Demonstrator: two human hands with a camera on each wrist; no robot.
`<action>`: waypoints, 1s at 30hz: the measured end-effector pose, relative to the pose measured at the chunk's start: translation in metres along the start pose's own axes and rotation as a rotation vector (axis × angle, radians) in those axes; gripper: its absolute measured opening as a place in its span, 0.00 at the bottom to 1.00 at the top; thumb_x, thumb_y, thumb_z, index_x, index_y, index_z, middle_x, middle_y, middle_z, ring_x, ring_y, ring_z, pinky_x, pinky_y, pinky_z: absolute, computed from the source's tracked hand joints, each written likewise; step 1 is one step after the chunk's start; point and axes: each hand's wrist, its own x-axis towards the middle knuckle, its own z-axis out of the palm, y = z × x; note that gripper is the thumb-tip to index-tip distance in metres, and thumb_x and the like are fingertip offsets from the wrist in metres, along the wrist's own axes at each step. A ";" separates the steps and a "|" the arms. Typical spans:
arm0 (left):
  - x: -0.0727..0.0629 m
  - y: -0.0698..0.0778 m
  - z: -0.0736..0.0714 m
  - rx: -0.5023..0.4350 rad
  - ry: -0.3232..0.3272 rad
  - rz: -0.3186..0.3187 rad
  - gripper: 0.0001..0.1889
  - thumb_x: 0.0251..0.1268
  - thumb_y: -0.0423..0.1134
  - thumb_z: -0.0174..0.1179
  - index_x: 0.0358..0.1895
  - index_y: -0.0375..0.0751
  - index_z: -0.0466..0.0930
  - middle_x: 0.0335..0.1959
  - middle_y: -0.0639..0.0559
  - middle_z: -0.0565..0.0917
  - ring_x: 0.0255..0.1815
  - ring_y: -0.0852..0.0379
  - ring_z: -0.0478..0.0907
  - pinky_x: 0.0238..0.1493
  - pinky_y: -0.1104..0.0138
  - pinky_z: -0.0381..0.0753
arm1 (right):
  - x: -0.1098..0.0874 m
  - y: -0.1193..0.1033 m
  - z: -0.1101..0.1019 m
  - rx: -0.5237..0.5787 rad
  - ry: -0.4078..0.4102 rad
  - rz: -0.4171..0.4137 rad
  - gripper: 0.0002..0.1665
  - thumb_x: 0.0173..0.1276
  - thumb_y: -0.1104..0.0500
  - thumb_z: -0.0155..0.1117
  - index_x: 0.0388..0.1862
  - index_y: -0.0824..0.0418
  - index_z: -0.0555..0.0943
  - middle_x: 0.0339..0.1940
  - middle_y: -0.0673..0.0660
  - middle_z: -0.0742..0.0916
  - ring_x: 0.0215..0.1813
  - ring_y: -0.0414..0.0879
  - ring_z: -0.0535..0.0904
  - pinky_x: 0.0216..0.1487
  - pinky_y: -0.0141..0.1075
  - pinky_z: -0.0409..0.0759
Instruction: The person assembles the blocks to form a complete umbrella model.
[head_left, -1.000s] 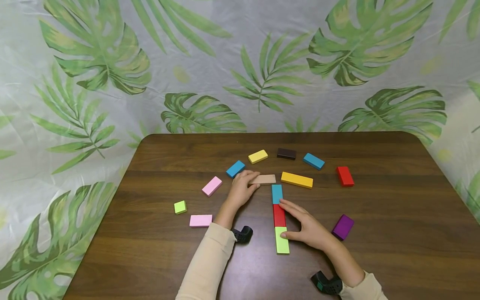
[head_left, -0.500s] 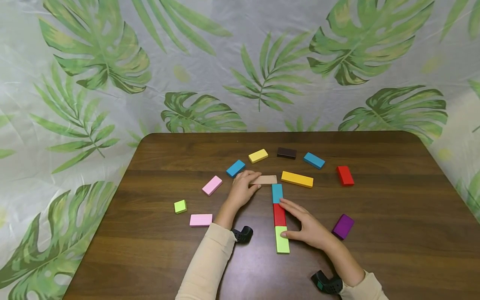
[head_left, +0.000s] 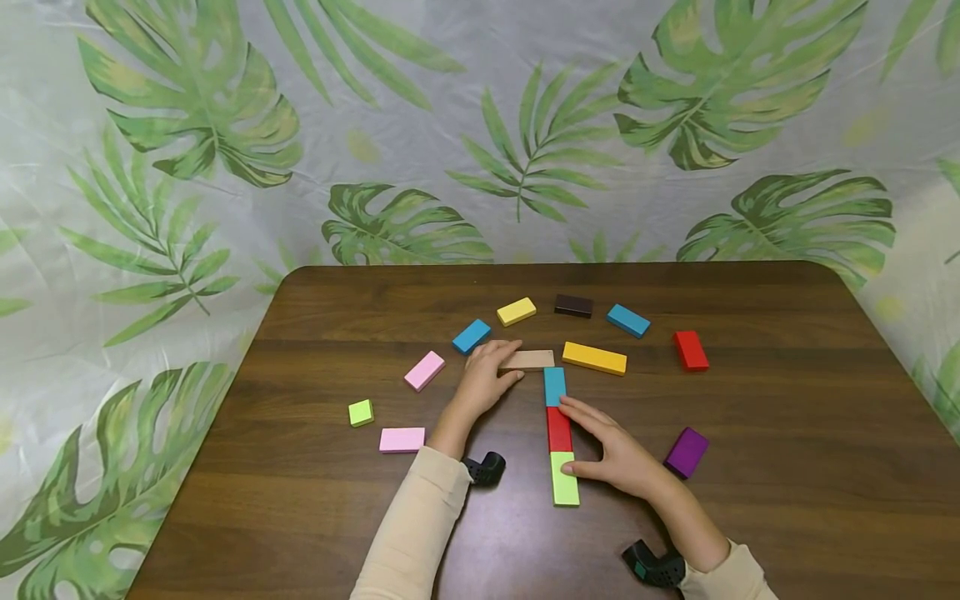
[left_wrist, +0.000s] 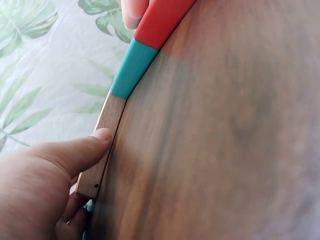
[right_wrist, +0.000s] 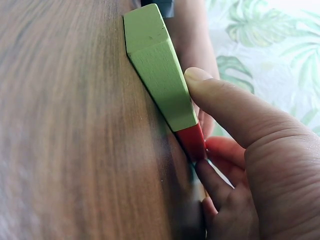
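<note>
My left hand (head_left: 483, 382) pinches a bare-wood block (head_left: 535, 359), thumb on its near side, other fingers partly hidden behind it. Its right end meets the far end of a teal block (head_left: 554, 386) in the head view. From there a red block (head_left: 559, 428) and a light green block (head_left: 566, 490) continue in a straight row towards me. On the right of this row lies my right hand (head_left: 624, 460), its fingers extended. Its thumb touches the green block (right_wrist: 162, 90), and its fingertips touch near where teal and red join.
A long orange-yellow block (head_left: 595, 358) lies right of the bare-wood one. Around the row curve loose blocks: pink (head_left: 424, 371), blue (head_left: 472, 337), yellow (head_left: 517, 312), black (head_left: 573, 306), red (head_left: 691, 351) and purple (head_left: 686, 452). A small green cube (head_left: 361, 412) sits at left.
The bare-wood block has shifted slightly right and nearer with my left hand, so its end now meets the teal block. My right hand has stayed where it was.
</note>
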 end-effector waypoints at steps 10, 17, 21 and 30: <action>-0.003 0.010 0.005 -0.002 0.031 0.088 0.19 0.59 0.40 0.59 0.55 0.43 0.75 0.54 0.52 0.74 0.58 0.54 0.65 0.60 0.62 0.59 | 0.000 0.000 -0.001 0.010 -0.007 0.015 0.46 0.51 0.46 0.69 0.67 0.56 0.62 0.69 0.51 0.61 0.67 0.53 0.54 0.59 0.58 0.55; -0.003 0.018 0.008 -0.024 -0.051 0.147 0.19 0.62 0.39 0.57 0.56 0.40 0.73 0.55 0.50 0.74 0.60 0.55 0.65 0.63 0.61 0.55 | 0.000 0.000 -0.001 0.014 -0.005 0.008 0.45 0.51 0.46 0.69 0.67 0.56 0.63 0.69 0.51 0.61 0.67 0.53 0.54 0.58 0.59 0.56; -0.003 0.017 0.010 -0.004 -0.044 0.179 0.19 0.60 0.39 0.58 0.55 0.39 0.75 0.54 0.50 0.75 0.58 0.55 0.66 0.62 0.64 0.56 | 0.000 0.000 0.000 0.012 -0.008 -0.003 0.45 0.52 0.47 0.69 0.67 0.57 0.62 0.69 0.53 0.61 0.67 0.55 0.54 0.57 0.60 0.57; -0.002 0.015 0.010 0.018 -0.041 0.218 0.19 0.59 0.41 0.59 0.53 0.38 0.76 0.53 0.50 0.75 0.57 0.53 0.66 0.60 0.65 0.59 | 0.000 -0.007 -0.003 0.019 -0.014 0.009 0.45 0.52 0.47 0.69 0.67 0.58 0.62 0.69 0.54 0.61 0.67 0.55 0.54 0.57 0.60 0.56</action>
